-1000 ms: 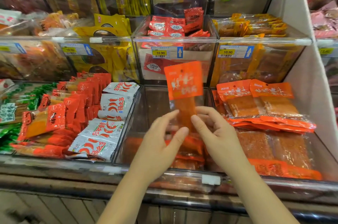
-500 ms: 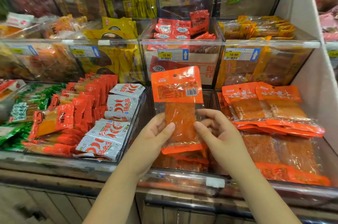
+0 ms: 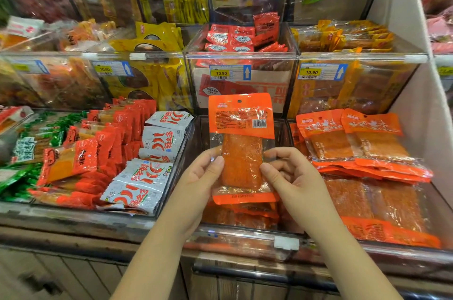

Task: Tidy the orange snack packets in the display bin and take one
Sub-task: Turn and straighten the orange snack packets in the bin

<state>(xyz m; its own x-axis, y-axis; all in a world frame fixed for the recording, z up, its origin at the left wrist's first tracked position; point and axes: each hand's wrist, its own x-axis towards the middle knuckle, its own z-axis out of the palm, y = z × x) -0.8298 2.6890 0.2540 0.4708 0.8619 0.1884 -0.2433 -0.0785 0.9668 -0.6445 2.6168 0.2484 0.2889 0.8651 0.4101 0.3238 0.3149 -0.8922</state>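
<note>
An orange snack packet [image 3: 241, 143] stands upright above the middle clear display bin [image 3: 193, 143], its printed back with a barcode facing me. My left hand [image 3: 199, 187] pinches its left edge, thumb on the front. My right hand [image 3: 291, 177] pinches the right edge the same way. Low in the bin beneath lie a few more orange packets [image 3: 247, 214], partly hidden by my hands. In the bin to the right, matching orange packets [image 3: 362, 147] are stacked, the top two leaning upright.
The left bin holds white chilli packets [image 3: 157, 152] and red packets [image 3: 110, 147]. Clear bins with 10.90 price tags [image 3: 230, 73] rise behind. A white divider wall [image 3: 421, 93] closes the right side. A counter edge [image 3: 73, 233] runs along the front.
The packet has turned from edge-on to its flat back facing me and come lower and closer. Both hands shifted to grip its two side edges. The view moved nearer.
</note>
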